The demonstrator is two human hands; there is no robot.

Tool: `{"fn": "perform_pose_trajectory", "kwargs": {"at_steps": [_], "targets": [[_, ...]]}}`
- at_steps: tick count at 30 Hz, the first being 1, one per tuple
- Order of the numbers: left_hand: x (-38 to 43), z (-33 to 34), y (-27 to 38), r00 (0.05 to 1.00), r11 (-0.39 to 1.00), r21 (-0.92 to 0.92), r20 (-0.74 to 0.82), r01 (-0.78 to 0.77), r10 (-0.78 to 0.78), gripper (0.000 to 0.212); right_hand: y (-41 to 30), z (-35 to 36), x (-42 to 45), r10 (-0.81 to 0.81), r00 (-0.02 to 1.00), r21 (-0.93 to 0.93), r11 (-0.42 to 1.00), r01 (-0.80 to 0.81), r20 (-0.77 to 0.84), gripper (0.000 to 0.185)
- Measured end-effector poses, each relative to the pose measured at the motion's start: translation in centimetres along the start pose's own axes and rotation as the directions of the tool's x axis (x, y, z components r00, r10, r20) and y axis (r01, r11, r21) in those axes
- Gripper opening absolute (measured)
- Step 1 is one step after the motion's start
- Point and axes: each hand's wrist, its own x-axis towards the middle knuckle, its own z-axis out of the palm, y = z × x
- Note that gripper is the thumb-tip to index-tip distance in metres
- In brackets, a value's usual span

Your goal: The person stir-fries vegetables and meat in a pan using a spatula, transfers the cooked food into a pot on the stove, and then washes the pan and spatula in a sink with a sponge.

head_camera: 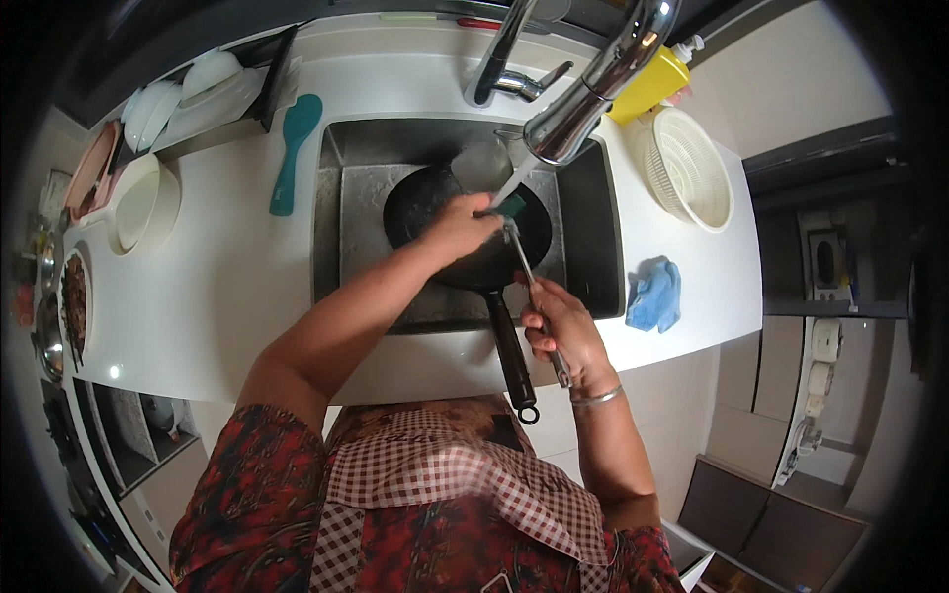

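Note:
A dark frying pan [422,204] lies in the sink [356,259], its black handle reaching over the front edge. Water runs from the chrome faucet [567,122] toward my left hand [463,226], whose fingers are at a green piece [511,207], perhaps a scouring pad, by the far end of a metal-handled utensil [523,252]. Whether those fingers grip the green piece or only touch it is not plain. My right hand [567,326] is closed around the utensil's handle, to the right of the pan handle. The utensil's head is hidden by water and fingers.
Left of the sink lie a teal spatula [289,163], a white pot [167,200] and a dish rack [222,133] with white bowls. On the right are a white plastic colander [723,178], a blue cloth [656,296] and a yellow pump bottle [652,85].

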Motion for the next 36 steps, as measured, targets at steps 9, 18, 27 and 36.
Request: {"fn": "perform_pose_trajectory", "kwargs": {"at_steps": [9, 18, 27, 36], "targets": [[-1.0, 1.5, -0.4, 0.995, 0.947, -0.320, -0.095, -0.040, 0.010, 0.017, -0.3, 3.3, 3.8, -0.231, 0.972, -0.199, 0.956, 0.217, -0.049, 0.062], [0.0, -0.9, 0.3, 0.994, 0.875, -0.481, -0.112, -0.050, -0.005, 0.016, -0.2, 3.3, 4.1, -0.247, 0.967, -0.505, 0.828, 0.243, 0.060, 0.079], [2.2, -2.5, -0.8, 0.955, 0.838, -0.535, -0.291, -0.107, -0.063, 0.014, -1.1, 4.2, 4.1, -0.560, 0.807, -0.967, 0.037, 0.251, 0.188, 0.076], [1.1, -2.5, 3.3, 0.832, 0.887, -0.232, -0.498, -0.399, 0.244, 0.019, -1.2, -1.0, 11.6, -0.493, 0.838, -0.758, 0.448, 0.474, 0.233, 0.013]]}}
